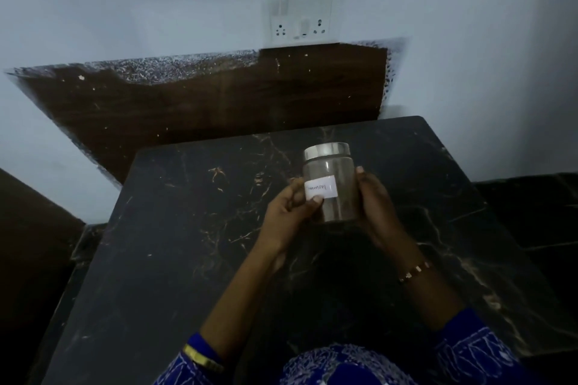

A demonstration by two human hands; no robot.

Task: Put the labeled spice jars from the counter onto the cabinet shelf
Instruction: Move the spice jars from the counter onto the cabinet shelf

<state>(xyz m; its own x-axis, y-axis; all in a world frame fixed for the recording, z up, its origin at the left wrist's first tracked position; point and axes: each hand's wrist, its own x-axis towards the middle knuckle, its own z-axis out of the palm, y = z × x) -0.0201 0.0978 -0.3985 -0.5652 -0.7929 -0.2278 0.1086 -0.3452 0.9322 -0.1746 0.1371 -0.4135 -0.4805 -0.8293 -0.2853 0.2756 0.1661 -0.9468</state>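
Jar label (321,187) writing blurred, partly covered by thumb, unreadable

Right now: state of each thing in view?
spice jar: upright, lid on, held above the counter
label: stuck on jar front, writing unreadable
left hand: grips jar's left side
right hand: grips jar's right side
counter: dark marble
wall socket: nothing plugged in

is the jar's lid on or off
On: the silver lid sits on top of the upright jar, held between the left hand and right hand.

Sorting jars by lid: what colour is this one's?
Silver metal lid on the clear jar; head view.
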